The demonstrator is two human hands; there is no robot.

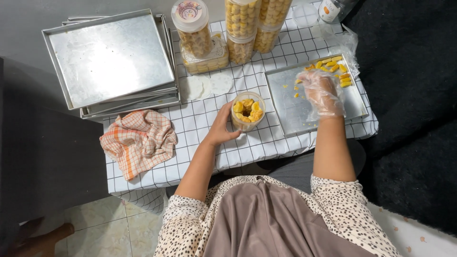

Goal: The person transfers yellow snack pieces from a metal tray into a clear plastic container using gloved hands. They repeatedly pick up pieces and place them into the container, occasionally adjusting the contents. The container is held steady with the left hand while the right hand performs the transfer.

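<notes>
A checked cloth (266, 138) covers the tabletop. The jar (247, 112) is gripped by the left hand (221, 126); right of it, the gloved right hand (323, 93) is held part-open, empty, over a tray (290, 112).

Support: low table (266, 143) under a white cloth with a black grid.
Left end: stack of empty metal baking trays (112, 59), orange checked dishcloth (139, 140) crumpled just below.
Far edge: filled clear cookie jars (240, 28) bunched together.
Middle: open jar (247, 112), partly filled with yellow cookies.
Right end: metal tray (290, 107) with a few cookies (333, 66) in its far corner.
</notes>
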